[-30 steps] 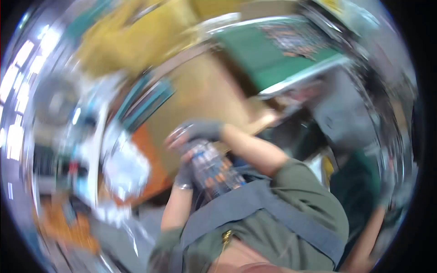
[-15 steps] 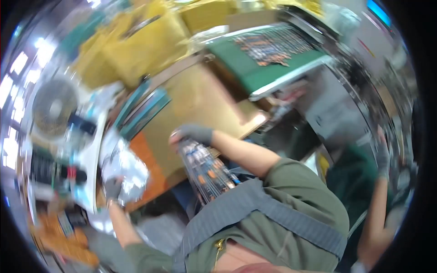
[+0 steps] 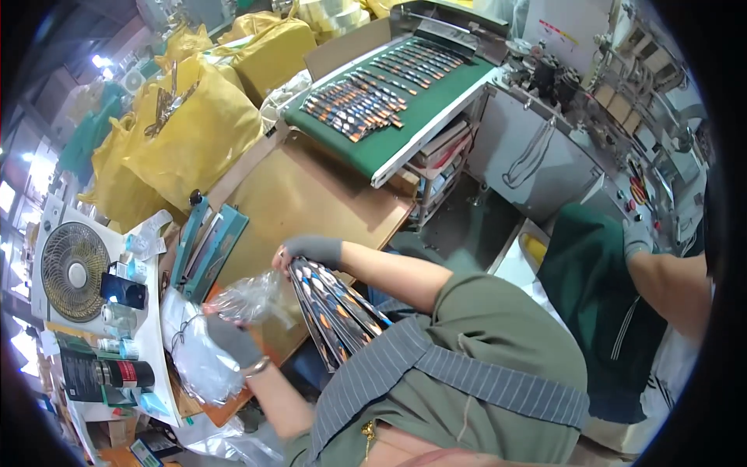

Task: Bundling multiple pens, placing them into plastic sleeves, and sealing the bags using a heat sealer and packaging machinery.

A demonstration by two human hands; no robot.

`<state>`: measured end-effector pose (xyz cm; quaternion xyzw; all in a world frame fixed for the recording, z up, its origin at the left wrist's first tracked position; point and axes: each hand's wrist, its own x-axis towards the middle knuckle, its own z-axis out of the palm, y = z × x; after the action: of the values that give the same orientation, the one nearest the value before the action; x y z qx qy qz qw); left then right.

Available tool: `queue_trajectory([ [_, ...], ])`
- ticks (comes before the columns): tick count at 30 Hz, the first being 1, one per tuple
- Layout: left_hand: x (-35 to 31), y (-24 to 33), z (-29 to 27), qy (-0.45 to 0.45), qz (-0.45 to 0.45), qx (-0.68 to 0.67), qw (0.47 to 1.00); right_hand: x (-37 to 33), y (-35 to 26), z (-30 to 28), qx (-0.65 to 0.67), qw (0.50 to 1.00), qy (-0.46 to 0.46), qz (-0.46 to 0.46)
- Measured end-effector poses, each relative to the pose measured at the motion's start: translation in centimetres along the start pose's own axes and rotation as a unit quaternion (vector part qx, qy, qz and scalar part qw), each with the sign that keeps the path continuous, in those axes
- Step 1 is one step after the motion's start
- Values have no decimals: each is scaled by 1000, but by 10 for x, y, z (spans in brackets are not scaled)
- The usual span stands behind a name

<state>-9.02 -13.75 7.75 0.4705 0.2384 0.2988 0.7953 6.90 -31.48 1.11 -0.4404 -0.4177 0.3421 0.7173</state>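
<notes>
My right hand [image 3: 313, 251], in a grey fingerless glove, is closed on the upper end of a bundle of long narrow printed packets [image 3: 331, 307]. They are black with orange, blue and white patches and slant down against my apron. My left hand [image 3: 233, 336], in the same kind of glove, pinches a crumpled see-through plastic bag [image 3: 253, 297]. The bag hangs between the two hands, close to the right fingertips. A pile of see-through bags [image 3: 198, 362] lies on the bench beside my left hand.
A teal hand sealer [image 3: 210, 251] stands on the brown table [image 3: 288, 194]. Beyond it, a green conveyor belt [image 3: 369, 152] carries rows of similar packets. A fan [image 3: 75, 268] and a phone [image 3: 123, 290] are left, yellow sacks [image 3: 194, 128] behind. At right, a co-worker's gloved hand [image 3: 638, 236] is at a machine.
My left hand has come up and right from the bag pile, bringing one see-through bag toward the bundle. The right hand still grips the packets. The view has turned.
</notes>
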Motion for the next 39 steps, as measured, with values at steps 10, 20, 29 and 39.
queue_trajectory([
  [10, -49, -5, 69, -293, 301, 514, 748, -3, -38, 17, 190, 981, 6, 20],
  [20, -113, -53, 54, -265, 216, 430, 835, -152, 3, 65, -258, 932, 114, 226],
  [29, 26, 13, 66, -145, 333, 557, 747, -10, -135, 41, -582, 780, 180, -144],
  [39, 87, 51, 61, -215, 313, 650, 658, 50, -158, -14, -665, 720, 150, 131],
])
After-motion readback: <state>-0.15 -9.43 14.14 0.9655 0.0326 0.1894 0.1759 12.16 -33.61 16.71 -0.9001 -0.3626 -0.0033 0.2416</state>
